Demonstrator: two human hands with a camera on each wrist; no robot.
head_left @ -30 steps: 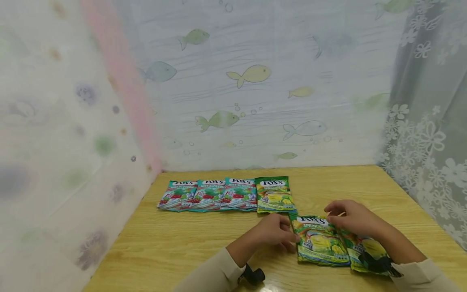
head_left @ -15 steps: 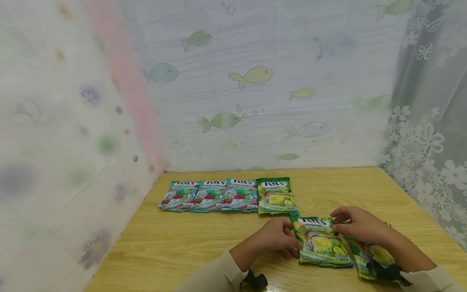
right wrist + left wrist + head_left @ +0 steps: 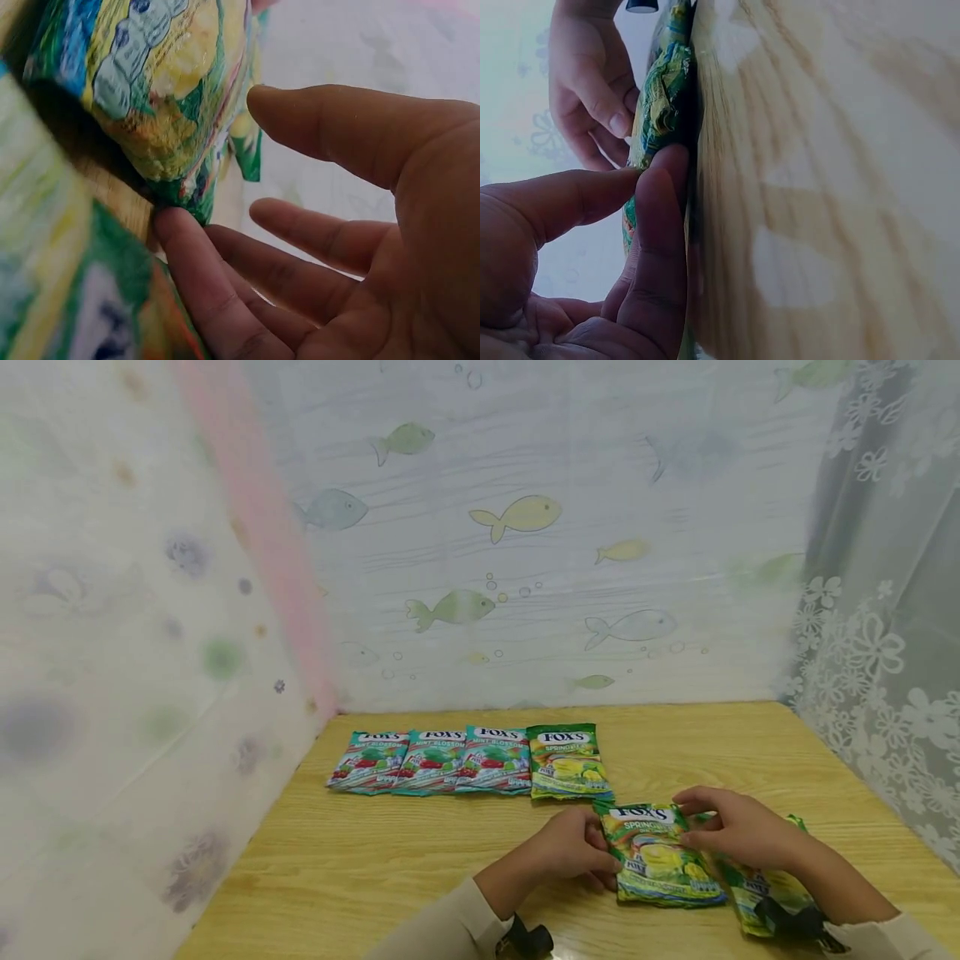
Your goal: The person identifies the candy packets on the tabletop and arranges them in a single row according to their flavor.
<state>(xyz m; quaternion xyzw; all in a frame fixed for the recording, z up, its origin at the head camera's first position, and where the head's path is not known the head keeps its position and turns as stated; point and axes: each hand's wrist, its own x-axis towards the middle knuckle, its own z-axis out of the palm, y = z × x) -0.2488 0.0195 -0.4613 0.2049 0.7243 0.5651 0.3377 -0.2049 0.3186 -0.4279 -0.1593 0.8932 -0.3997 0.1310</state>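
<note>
A green and yellow Fox's candy bag (image 3: 663,864) lies on the table between my hands, its printed front up. My left hand (image 3: 573,847) pinches the bag's left edge between thumb and fingers, as the left wrist view shows. At the bag's upper right is my right hand (image 3: 742,831), thumb and fingers spread apart. In the right wrist view one fingertip touches the candy bag's corner (image 3: 184,191) while the thumb stands off its front. A second green candy bag (image 3: 750,889) lies partly hidden under the right hand and forearm.
Behind, a row on the wooden table (image 3: 375,860) holds several teal Mint Blossom candy bags (image 3: 495,764), overlapping side by side. A green Fox's candy bag (image 3: 566,764) ends that row on the right. A fish-patterned sheet (image 3: 525,568) hangs at the table's back edge.
The front candy bag and both hands have shifted very slightly. The second green bag now lies a little farther right of it. The back row is unchanged.
</note>
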